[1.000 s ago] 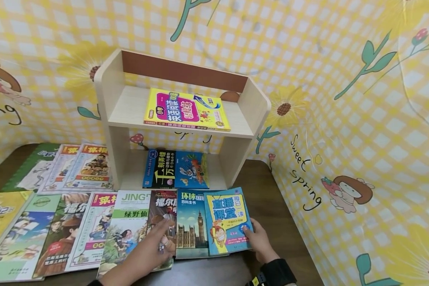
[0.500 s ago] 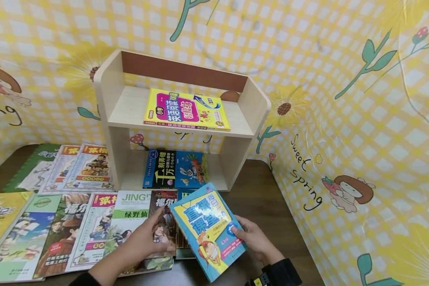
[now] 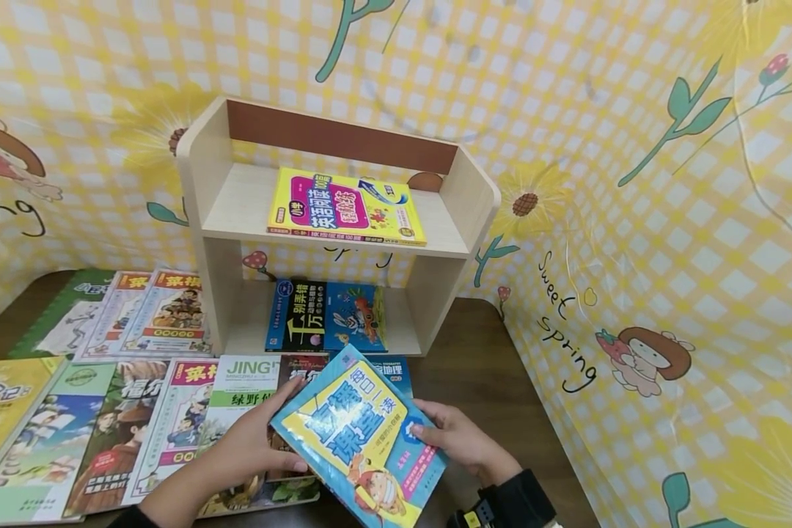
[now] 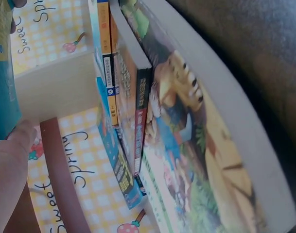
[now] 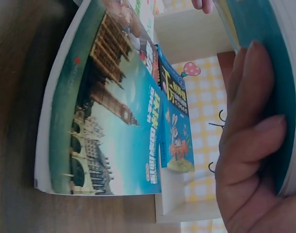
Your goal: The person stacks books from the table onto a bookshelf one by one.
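Observation:
A blue and yellow children's book is raised and tilted over the row of books, its cover facing up. My right hand grips it by the right edge, thumb on the cover and fingers underneath, as the right wrist view shows. My left hand is at the book's left corner, thumb and fingers spread around that corner. In the left wrist view the left thumb is right at the book's edge. Beneath the raised book lies a clock-tower encyclopedia, partly hidden in the head view.
A two-tier wooden shelf stands behind, a yellow English reading book on its upper board. Below lie a black book and a blue rabbit book. Several books, including a green-banded book, cover the table's left side.
My right hand has lifted the blue and yellow book off the encyclopedia, turned it and brought it left. My left hand has moved from the brown-covered book to the raised book's corner.

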A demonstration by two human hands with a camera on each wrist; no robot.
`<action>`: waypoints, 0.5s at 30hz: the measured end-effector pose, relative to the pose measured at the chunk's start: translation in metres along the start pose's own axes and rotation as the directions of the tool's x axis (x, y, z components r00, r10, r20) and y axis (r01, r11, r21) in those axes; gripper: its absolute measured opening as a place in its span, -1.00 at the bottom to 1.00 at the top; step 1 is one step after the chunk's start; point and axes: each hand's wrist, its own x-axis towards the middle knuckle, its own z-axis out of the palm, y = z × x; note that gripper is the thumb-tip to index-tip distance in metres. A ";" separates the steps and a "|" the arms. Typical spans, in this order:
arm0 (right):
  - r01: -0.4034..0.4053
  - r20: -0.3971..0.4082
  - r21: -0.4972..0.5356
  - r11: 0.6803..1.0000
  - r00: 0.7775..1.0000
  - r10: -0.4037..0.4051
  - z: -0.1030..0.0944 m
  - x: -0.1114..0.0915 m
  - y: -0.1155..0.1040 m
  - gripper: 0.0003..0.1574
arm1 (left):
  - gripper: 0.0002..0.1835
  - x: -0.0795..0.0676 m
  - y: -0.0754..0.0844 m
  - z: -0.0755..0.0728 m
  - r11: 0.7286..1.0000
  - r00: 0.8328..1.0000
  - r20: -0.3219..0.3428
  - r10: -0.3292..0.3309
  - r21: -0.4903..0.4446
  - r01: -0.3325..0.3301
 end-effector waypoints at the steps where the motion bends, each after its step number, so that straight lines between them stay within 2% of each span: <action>1: 0.003 0.010 -0.008 1.000 1.000 -0.003 0.000 0.001 -0.001 -0.36 | 0.30 -0.001 0.001 -0.001 1.000 1.000 0.007 0.006 -0.002 -0.006; 7: 0.016 0.056 -0.035 0.999 0.998 -0.014 -0.002 0.003 -0.012 -0.40 | 0.32 -0.006 0.004 -0.005 0.996 0.994 0.086 0.060 -0.076 -0.053; 11: 0.018 0.071 -0.004 1.000 0.997 -0.017 -0.005 0.008 -0.015 -0.40 | 0.33 -0.008 0.005 -0.004 0.990 0.992 0.081 0.101 -0.107 -0.092; 15: 0.020 0.067 0.045 0.999 0.997 -0.023 -0.005 0.012 -0.016 -0.37 | 0.38 -0.009 0.007 -0.005 0.990 0.993 0.063 0.101 -0.107 -0.094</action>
